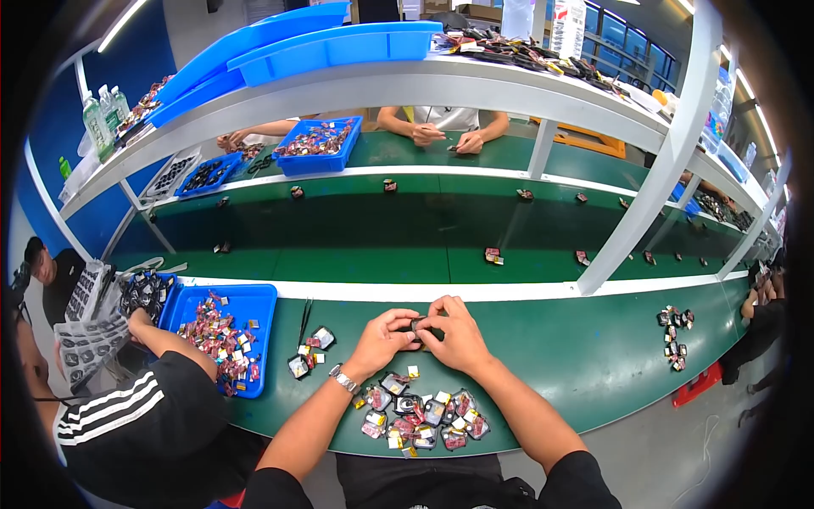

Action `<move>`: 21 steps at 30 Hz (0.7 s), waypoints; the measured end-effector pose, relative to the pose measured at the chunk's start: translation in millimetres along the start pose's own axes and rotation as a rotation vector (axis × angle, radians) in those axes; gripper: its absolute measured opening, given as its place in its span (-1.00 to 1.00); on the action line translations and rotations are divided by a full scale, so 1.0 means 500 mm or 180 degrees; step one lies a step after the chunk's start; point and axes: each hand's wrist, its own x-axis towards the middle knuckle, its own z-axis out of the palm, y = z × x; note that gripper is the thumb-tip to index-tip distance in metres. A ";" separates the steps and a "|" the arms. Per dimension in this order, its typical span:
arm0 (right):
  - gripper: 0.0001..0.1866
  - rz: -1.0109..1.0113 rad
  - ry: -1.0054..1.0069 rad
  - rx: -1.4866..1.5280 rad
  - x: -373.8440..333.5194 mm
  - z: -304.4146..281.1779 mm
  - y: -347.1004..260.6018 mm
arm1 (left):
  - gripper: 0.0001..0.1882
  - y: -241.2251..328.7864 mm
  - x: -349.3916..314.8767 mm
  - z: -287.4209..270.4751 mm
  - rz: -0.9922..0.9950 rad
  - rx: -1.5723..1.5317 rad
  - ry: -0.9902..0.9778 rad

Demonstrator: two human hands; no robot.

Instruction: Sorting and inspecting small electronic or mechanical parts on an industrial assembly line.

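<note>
My left hand (381, 341) and my right hand (456, 338) meet over the green bench. Their fingers close around a small black casing (416, 325), mostly hidden by the fingertips. Just below my wrists lies a heap of small black casings (434, 412) with silver battery cells, red boards and yellow tabs. To the left of my left hand rest a few similar casings (298, 366), beside a pair of dark tweezers (305, 321).
A blue tray (270, 297) of red parts stands at left, near a co-worker's arm (176, 348). Ahead, a conveyor (373, 225) carries scattered units past a white shelf post (649, 165). More casings (676, 339) lie far right. Another person's hands (469, 142) work opposite.
</note>
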 end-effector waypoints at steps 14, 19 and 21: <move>-0.90 -0.0056 0.0339 0.0366 -0.016 0.025 0.009 | -0.66 -0.001 0.002 -0.001 -0.0037 -0.0034 0.0023; -0.90 -0.0084 0.0453 0.0364 -0.020 0.027 0.011 | -0.68 0.000 0.002 0.002 -0.0037 -0.0041 0.0023; -0.90 -0.0073 0.0467 0.0331 -0.021 0.030 0.012 | -0.69 0.000 0.002 0.003 -0.0066 -0.0016 0.0040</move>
